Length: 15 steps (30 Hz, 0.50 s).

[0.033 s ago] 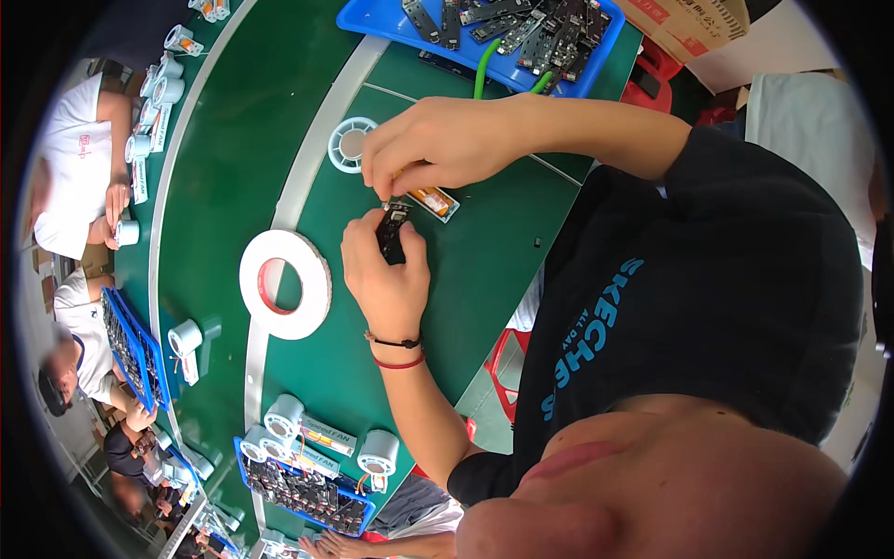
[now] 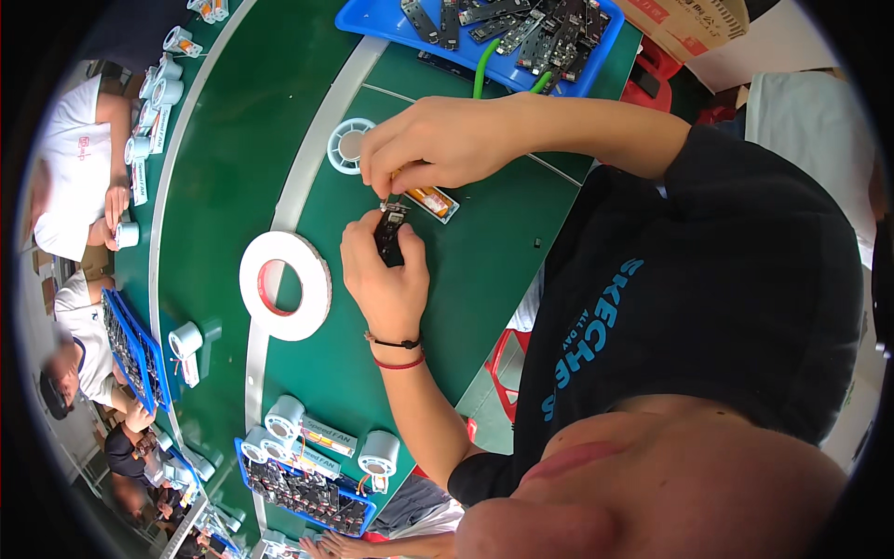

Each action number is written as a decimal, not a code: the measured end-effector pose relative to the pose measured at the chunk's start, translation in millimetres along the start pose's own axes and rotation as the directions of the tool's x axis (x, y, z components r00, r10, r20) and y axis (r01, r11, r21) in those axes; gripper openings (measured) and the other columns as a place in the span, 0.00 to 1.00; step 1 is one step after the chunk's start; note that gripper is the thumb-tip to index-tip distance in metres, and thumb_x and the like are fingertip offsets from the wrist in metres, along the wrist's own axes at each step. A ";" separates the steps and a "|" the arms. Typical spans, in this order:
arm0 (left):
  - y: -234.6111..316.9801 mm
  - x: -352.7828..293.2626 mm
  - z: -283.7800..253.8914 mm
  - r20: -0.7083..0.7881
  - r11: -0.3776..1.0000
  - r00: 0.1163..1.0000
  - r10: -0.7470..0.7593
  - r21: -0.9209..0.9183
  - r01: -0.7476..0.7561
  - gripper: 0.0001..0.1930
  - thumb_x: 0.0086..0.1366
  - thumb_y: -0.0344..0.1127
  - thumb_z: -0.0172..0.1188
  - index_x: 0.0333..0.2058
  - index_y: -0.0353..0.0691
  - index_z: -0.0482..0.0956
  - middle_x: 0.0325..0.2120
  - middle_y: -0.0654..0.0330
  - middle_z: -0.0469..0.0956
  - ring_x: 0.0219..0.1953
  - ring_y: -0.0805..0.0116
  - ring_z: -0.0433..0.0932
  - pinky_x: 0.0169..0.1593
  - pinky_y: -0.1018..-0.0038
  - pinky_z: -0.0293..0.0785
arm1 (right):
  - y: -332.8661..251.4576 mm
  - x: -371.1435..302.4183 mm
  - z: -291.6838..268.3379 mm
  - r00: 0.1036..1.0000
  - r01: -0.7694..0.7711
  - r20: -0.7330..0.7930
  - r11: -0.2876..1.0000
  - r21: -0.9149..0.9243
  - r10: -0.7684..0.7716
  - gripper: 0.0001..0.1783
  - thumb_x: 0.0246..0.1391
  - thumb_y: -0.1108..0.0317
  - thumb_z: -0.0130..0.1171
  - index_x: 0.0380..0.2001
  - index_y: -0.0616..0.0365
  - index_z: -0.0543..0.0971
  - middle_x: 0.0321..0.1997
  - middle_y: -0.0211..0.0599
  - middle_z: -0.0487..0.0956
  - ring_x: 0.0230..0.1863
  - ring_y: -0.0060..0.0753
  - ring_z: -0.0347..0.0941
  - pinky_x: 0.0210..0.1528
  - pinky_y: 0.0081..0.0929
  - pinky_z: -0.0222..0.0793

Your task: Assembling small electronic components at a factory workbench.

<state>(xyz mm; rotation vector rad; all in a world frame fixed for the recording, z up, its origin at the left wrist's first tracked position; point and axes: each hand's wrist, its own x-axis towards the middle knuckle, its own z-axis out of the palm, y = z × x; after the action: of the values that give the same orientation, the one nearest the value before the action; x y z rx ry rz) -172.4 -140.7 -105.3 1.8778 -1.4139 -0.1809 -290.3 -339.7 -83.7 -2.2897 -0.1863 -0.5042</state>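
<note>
My left hand (image 2: pixel 386 275), with cords round its wrist, is closed on a small black circuit board (image 2: pixel 391 233), thumb and fingers on opposite sides. Over the board's upper end, my right hand (image 2: pixel 428 144) has its fingertips pinched together; what lies between them is too small to make out. Below the right hand is an open white case with an orange battery (image 2: pixel 433 201) in it. A pale round fan head (image 2: pixel 351 145) lies left of the right hand. That hand covers the space between fan head and case, so I cannot tell whether they join.
A roll of white tape (image 2: pixel 285 285) lies on the green table (image 2: pixel 447 298). A blue tray (image 2: pixel 358 19) of circuit boards stands at the top, with green handles nearby. White fans (image 2: pixel 377 453) and another blue tray (image 2: pixel 368 508) are lower down. Co-workers (image 2: pixel 70 177) sit at the left.
The pinched right fingertips have shifted very slightly left, and the board's upper end shows a little differently below them. Otherwise things look the same.
</note>
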 end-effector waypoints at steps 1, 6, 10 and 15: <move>-1.2 1.3 0.0 -0.021 0.999 1.000 -0.003 -0.039 0.002 0.16 0.58 0.28 0.67 0.45 0.34 0.77 0.34 0.53 0.77 0.34 0.53 0.76 0.39 0.62 0.74 | 1.5 -1.0 -1.4 1.000 -0.002 -0.004 1.000 -0.004 0.002 0.09 0.57 0.74 0.61 0.42 0.55 0.83 0.49 0.30 0.78 0.39 0.34 0.79 0.36 0.33 0.74; -3.9 -4.6 -3.5 -0.057 0.999 0.998 0.014 -0.031 -0.016 0.15 0.60 0.28 0.65 0.46 0.32 0.76 0.33 0.52 0.76 0.34 0.54 0.75 0.36 0.63 0.73 | -4.8 0.3 9.0 1.000 0.013 0.017 0.999 0.044 -0.013 0.07 0.59 0.73 0.60 0.41 0.56 0.82 0.46 0.31 0.80 0.38 0.36 0.79 0.38 0.34 0.74; -2.4 -3.7 -2.5 -0.066 0.999 0.997 0.035 -0.025 -0.037 0.16 0.62 0.30 0.65 0.47 0.31 0.76 0.34 0.52 0.76 0.35 0.54 0.75 0.40 0.62 0.71 | 1.3 2.1 8.0 0.997 0.070 0.020 0.997 0.023 -0.071 0.07 0.61 0.72 0.59 0.42 0.57 0.81 0.43 0.31 0.80 0.37 0.36 0.79 0.37 0.35 0.74; -5.4 -2.5 -1.3 -0.094 0.988 0.985 0.143 0.063 -0.138 0.16 0.66 0.33 0.62 0.49 0.31 0.76 0.36 0.51 0.77 0.37 0.53 0.74 0.44 0.62 0.69 | -2.9 5.2 -1.8 0.991 -0.115 0.092 0.980 0.162 0.101 0.08 0.62 0.70 0.59 0.43 0.58 0.81 0.41 0.32 0.80 0.36 0.34 0.78 0.35 0.35 0.72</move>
<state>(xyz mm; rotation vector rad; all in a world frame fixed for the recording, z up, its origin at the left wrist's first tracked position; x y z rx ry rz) -168.5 -137.4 -108.6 1.7979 -1.4911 0.0202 -286.9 -339.0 -78.6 -2.1441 -0.1385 -0.3247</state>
